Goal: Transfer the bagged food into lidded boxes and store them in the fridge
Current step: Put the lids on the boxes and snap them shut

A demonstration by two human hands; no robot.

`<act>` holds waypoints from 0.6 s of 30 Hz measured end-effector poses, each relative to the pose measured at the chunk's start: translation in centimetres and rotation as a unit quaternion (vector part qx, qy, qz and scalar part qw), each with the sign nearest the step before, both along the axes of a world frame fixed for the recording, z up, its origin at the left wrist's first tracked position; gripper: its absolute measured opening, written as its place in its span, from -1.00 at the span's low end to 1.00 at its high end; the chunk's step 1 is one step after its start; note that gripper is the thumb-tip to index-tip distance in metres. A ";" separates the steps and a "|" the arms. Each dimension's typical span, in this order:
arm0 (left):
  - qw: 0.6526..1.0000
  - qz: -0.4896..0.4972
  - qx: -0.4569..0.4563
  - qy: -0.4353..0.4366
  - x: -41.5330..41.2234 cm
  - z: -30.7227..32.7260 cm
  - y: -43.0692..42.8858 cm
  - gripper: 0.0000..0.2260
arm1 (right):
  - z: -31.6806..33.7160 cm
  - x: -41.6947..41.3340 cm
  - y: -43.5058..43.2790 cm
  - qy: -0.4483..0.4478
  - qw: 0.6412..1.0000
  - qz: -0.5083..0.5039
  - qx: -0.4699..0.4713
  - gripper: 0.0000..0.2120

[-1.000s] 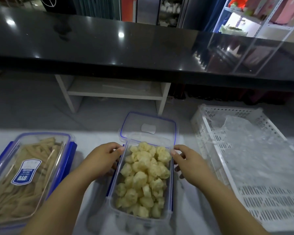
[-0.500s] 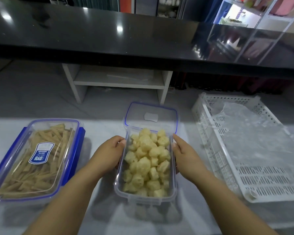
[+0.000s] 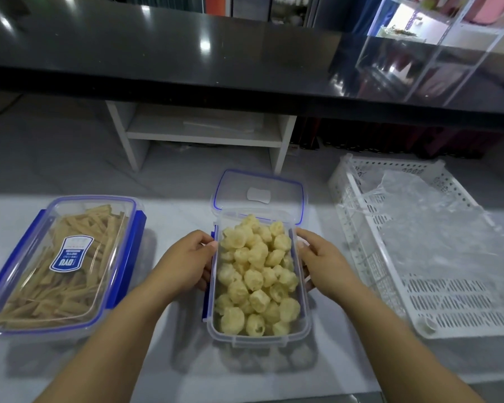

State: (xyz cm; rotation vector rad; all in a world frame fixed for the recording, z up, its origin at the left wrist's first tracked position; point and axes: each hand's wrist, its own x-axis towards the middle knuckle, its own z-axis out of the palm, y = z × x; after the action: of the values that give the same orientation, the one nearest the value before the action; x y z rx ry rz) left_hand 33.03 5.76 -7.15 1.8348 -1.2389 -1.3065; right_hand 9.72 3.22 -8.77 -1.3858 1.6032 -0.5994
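Head view: dead centre on the bench, the open box sits heaped with pale fried puffs. The left hand grips its nine o'clock wall and the right hand its three o'clock wall, fingers curled round. The lid lies flat at twelve o'clock. At nine, the lidded box of sticks; at three, a white crate holding an emptied bag. Filling looks done, so next comes lidding: free a hand, seat it squarely, snap the clips.

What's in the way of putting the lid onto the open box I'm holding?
Nothing stands between the lid and the box. The yellow puffs heap high at its far end and may hinder closing.
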 end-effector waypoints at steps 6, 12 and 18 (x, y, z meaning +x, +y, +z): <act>0.999 0.026 -0.026 -0.036 1.5 0.6 -2.3 -0.81 | 1.3 -1.5 -3.9 0.088 0.994 -0.062 -0.029 -0.76; 0.995 0.036 -0.036 -0.083 1.5 0.5 -5.0 -0.84 | 0.8 -0.4 -8.9 0.239 0.970 -0.033 0.004 -0.53; 0.993 0.044 -0.031 -0.107 1.5 0.1 -6.1 -0.84 | -0.6 0.4 -11.6 0.233 0.969 -0.043 0.073 -0.86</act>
State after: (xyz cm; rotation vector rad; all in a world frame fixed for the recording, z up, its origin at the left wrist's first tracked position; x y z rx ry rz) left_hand 34.56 -0.35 -7.10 2.0006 -1.2769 -1.0337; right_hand 10.14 -8.40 -9.34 -1.4186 2.0425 -0.2031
